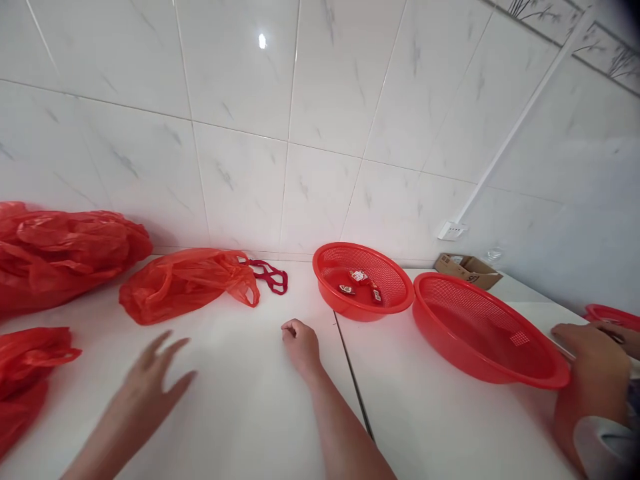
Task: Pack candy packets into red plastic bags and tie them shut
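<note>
My left hand hovers over the white table with its fingers spread and nothing in them, just in front of a tied-looking red plastic bag. My right hand is closed, thumb and forefinger pressed together, above the table's middle; whatever it may hold is too small or hidden to make out. Beyond it and to the right stands a red plastic colander basket with a few small red packets inside. Dark red cords lie beside the bag's handles.
At left are a large red bag and another red bag. A second red basket stands at right, where a co-worker's hand is near its rim. A cardboard box sits by the tiled wall. A seam divides the tabletop.
</note>
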Demonstrator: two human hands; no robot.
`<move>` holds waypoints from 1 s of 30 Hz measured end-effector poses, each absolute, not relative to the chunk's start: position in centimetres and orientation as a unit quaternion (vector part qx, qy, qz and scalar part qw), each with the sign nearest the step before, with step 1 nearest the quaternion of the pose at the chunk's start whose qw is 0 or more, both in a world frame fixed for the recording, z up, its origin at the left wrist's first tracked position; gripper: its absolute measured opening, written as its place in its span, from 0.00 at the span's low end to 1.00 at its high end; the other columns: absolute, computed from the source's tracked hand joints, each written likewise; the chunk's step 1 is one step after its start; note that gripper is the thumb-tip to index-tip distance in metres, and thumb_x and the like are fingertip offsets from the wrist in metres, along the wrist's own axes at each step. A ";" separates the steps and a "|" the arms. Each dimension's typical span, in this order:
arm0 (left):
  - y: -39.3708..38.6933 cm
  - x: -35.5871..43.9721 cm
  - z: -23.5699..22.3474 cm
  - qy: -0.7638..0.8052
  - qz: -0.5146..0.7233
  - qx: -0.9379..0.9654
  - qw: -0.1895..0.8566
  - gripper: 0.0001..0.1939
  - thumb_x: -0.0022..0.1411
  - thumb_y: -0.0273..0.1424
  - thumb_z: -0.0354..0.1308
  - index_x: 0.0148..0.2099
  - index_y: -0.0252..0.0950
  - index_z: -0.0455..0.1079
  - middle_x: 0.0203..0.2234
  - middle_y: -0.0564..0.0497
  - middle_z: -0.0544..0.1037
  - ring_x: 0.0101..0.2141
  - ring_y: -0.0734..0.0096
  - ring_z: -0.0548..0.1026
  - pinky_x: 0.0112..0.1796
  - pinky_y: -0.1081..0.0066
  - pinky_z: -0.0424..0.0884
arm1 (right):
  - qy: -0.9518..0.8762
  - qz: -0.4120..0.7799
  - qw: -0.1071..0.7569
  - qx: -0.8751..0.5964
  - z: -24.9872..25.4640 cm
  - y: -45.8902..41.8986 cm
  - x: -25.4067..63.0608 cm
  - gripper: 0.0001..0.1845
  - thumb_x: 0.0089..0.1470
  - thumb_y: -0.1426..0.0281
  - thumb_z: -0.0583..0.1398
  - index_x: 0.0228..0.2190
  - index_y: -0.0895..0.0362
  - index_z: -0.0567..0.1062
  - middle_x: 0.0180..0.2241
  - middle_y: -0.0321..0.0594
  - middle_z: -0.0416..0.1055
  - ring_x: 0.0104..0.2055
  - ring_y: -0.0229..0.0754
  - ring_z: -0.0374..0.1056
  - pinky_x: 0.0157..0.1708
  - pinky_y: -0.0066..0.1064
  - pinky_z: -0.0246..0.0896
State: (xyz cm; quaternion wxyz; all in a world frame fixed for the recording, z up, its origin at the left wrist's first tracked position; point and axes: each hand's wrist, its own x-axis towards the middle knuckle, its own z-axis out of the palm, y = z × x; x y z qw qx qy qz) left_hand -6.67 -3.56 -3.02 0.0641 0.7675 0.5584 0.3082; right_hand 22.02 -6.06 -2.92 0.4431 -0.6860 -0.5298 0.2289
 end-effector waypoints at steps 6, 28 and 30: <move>-3.6 3.9 -4.2 0.520 0.109 0.844 0.079 0.34 0.60 0.48 0.43 0.64 0.39 0.54 0.65 0.45 0.49 0.63 0.50 0.45 0.58 0.46 0.42 | -0.549 0.226 0.441 -0.673 -2.7 -6.5 21.7 0.10 0.52 0.70 0.53 0.32 0.51 0.74 0.28 0.32 0.72 0.29 0.37 0.67 0.31 0.28 0.60; -2.4 5.1 -4.1 0.511 0.115 0.849 0.069 0.34 0.60 0.52 0.39 0.64 0.42 0.53 0.65 0.47 0.48 0.63 0.52 0.44 0.57 0.47 0.42 | -0.606 -0.160 0.292 -0.723 0.1 -16.0 30.6 0.19 0.57 0.75 0.50 0.49 0.51 0.69 0.40 0.41 0.73 0.43 0.46 0.66 0.56 0.50 0.43; -2.3 5.1 -4.3 0.510 0.115 0.850 0.061 0.34 0.60 0.51 0.39 0.64 0.41 0.54 0.65 0.46 0.49 0.63 0.51 0.44 0.57 0.46 0.42 | -0.604 -0.162 0.290 -0.724 0.2 -17.5 30.1 0.19 0.57 0.75 0.51 0.49 0.51 0.69 0.40 0.40 0.73 0.43 0.45 0.66 0.57 0.49 0.42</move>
